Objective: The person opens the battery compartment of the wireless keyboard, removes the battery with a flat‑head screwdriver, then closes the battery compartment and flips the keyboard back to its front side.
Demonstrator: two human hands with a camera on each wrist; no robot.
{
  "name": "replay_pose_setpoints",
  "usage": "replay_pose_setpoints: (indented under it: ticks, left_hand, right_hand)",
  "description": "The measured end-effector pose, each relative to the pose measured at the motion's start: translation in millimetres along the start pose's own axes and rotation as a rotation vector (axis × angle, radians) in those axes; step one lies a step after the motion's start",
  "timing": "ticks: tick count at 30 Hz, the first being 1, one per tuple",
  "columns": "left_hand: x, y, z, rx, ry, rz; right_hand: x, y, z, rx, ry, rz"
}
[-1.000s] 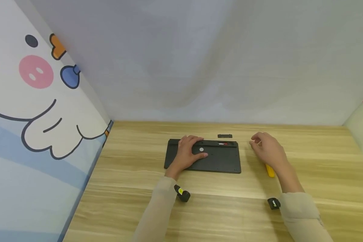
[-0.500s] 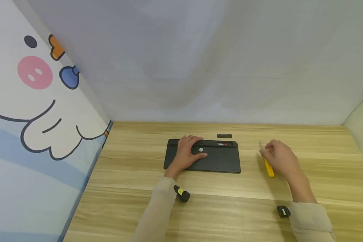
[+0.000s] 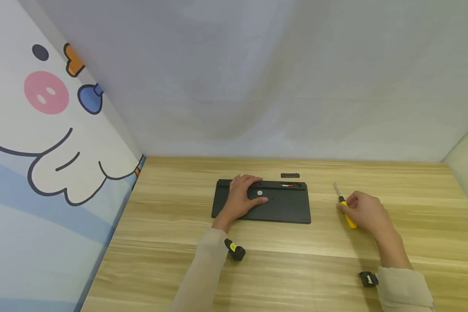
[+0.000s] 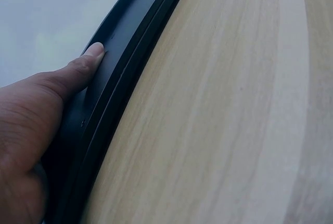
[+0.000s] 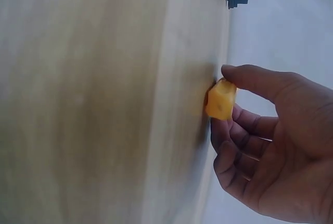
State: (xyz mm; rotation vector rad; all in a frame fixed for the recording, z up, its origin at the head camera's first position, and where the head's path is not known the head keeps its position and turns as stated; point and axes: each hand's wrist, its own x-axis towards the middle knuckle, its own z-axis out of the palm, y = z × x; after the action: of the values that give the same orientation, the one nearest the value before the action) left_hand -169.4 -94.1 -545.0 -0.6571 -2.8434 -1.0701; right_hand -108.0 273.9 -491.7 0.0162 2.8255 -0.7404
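Note:
A black keyboard (image 3: 284, 208) lies underside up, with an uncovered slot holding a red and silver battery (image 3: 287, 185) near its top right. My left hand (image 3: 239, 199) rests spread over its left half; in the left wrist view the thumb of this hand (image 4: 31, 125) presses on the black keyboard (image 4: 117, 41). To the right, my right hand (image 3: 368, 212) pinches the yellow handle of a screwdriver (image 3: 350, 220), whose metal tip points away and slightly left. The right wrist view shows the handle's end (image 5: 221, 100) between thumb and fingers of the right hand (image 5: 291, 146).
A small black cover (image 3: 290, 175) lies just beyond the keyboard's top right edge. The wooden table (image 3: 288, 268) meets a pale curtain (image 3: 281, 86) at the back, and a cartoon-printed panel (image 3: 101, 190) stands on the left.
My right hand has moved back toward the near side and right, from above the screwdriver's tip to its yellow handle, which it now pinches. The left hand and keyboard have stayed put.

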Motion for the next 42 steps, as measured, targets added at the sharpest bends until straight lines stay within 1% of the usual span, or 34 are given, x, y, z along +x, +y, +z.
replay_pose_setpoints:
  ticks: [7, 14, 19, 24, 29, 37, 42]
  left_hand:
    - [-0.1, 0.5, 0.6, -0.008, -0.011, -0.017]
    - [0.1, 0.9, -0.2, -0.01, -0.007, -0.012]
    - [0.4, 0.7, 0.1, -0.001, -0.007, -0.013]
    - [0.3, 0.2, 0.5, 0.004, -0.006, -0.012]
    - [0.0, 0.8, 0.1, 0.0, -0.004, -0.014]
    - [0.8, -0.1, 0.5, 0.002, 0.0, -0.004]
    - [0.9, -1.6, 1.6, 0.001, -0.006, -0.013]
  right_hand:
    - [-0.1, 4.1, 0.2, 0.001, 0.009, -0.007]
    - [-0.9, 2.7, -2.6, 0.02, 0.006, -0.012]
    - [2.2, 0.9, -2.7, 0.039, 0.022, -0.036]
    - [8.5, -3.8, -3.2, 0.071, 0.049, -0.061]
    - [15.8, -8.6, -3.7, 0.079, 0.064, -0.084]
    - [22.4, -20.5, -5.5, 0.101, 0.052, -0.097]
    - [25.2, -27.8, -5.1, 0.107, 0.047, -0.104]
